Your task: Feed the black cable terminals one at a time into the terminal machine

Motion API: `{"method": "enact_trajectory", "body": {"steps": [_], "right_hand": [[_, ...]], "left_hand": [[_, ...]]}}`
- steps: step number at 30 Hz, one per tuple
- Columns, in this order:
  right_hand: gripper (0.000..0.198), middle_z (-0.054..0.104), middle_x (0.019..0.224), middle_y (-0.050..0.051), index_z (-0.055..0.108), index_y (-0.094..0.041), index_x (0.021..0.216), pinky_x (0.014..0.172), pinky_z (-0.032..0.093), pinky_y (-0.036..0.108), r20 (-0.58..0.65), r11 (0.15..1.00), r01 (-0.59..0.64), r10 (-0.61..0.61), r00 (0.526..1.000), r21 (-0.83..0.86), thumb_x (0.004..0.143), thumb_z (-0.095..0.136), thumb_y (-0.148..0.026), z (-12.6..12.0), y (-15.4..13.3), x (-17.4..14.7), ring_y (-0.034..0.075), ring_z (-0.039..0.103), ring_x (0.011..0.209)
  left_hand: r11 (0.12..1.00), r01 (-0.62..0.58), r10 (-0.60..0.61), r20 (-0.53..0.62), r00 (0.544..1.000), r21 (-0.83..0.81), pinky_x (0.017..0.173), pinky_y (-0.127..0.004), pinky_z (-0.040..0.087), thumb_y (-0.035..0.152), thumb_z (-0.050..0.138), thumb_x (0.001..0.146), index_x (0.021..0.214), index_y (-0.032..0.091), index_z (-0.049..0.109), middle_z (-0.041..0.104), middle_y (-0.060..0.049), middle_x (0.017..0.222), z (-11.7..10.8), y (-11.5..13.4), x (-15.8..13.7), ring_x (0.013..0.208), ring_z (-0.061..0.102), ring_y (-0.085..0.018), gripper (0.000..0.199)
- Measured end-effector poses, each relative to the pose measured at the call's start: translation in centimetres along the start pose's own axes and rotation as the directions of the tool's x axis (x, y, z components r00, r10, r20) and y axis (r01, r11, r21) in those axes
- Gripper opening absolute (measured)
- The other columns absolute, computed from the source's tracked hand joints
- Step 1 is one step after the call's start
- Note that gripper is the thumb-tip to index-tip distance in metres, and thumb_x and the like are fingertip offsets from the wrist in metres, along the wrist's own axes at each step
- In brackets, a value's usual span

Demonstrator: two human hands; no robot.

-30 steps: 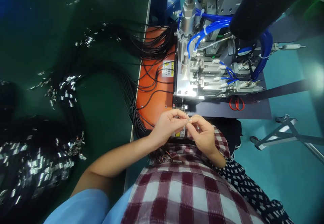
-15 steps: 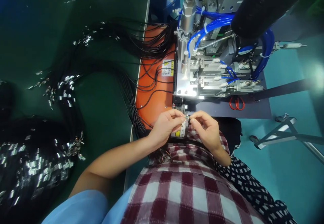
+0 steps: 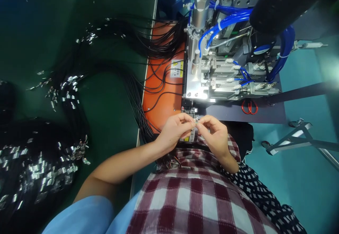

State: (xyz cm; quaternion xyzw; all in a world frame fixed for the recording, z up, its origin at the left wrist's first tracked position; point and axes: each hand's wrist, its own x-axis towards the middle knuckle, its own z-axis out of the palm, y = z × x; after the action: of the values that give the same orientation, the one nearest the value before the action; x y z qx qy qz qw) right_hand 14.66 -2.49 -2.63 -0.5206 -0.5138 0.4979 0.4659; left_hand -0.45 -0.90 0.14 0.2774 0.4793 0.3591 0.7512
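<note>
My left hand is closed in a pinch on thin wires, of which only short light and greenish bits show. Close by on the right, my right hand pinches at the same wires, its thumb and forefinger almost touching the left fingertips. Both hands are just in front of the machine's near edge, above a label with yellow on it. The fingers cover most of what they grip. Below my left wrist, a bunch of stripped cable ends rests by the checked apron.
Black cables run from the dark green table over the orange plate. A machine with metal cylinders and blue hoses stands ahead. Red-handled scissors lie at its right. Piled cables with shiny ends fill the left.
My right hand has shifted slightly left, bringing its fingertips up to the left ones. My left hand keeps its pinch. The view has shifted slightly.
</note>
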Motion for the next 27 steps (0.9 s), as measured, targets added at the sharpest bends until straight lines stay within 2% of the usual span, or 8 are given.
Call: {"method": "enact_trajectory", "body": {"steps": [6, 14, 27], "right_hand": [[0.008, 0.061, 0.073, 0.000, 0.064, -0.020, 0.080, 0.060, 0.047, 0.028, -0.014, 0.998, -0.049, 0.049, 0.999, 0.045, 0.084, 0.066, -0.026, 0.20, 0.22, -0.09, 0.014, 0.054, 0.063], [0.007, 0.060, 0.071, 0.000, 0.064, -0.020, 0.077, 0.060, 0.043, 0.027, -0.028, 0.998, -0.027, 0.029, 0.999, 0.055, 0.084, 0.065, -0.021, 0.28, 0.14, 0.07, 0.013, 0.052, 0.063], [0.008, 0.060, 0.068, -0.003, 0.066, -0.020, 0.076, 0.055, 0.043, 0.023, -0.008, 0.940, -0.165, 0.175, 0.984, 0.300, 0.082, 0.071, -0.023, 0.73, 0.74, -0.23, 0.009, 0.052, 0.055]], "left_hand": [[1.000, 0.009, -0.009, -0.008, 1.000, -0.014, 0.044, -0.018, 0.021, 0.024, 0.075, 0.073, 0.073, 0.014, 0.058, 0.044, 0.008, 0.050, 0.07, -0.01, 0.04, 0.041, 0.036, -0.003, 0.020], [1.000, 0.010, -0.010, -0.002, 1.000, -0.013, 0.044, -0.018, 0.023, 0.023, 0.074, 0.074, 0.074, 0.014, 0.057, 0.043, 0.008, 0.048, 0.23, 0.13, -0.04, 0.042, 0.035, -0.003, 0.019], [1.000, -0.016, 0.016, 0.014, 1.000, -0.022, 0.046, -0.019, 0.024, 0.022, 0.070, 0.079, 0.076, 0.014, 0.055, 0.045, 0.008, 0.048, -0.06, -0.28, -0.07, 0.042, 0.036, -0.004, 0.017]]}}
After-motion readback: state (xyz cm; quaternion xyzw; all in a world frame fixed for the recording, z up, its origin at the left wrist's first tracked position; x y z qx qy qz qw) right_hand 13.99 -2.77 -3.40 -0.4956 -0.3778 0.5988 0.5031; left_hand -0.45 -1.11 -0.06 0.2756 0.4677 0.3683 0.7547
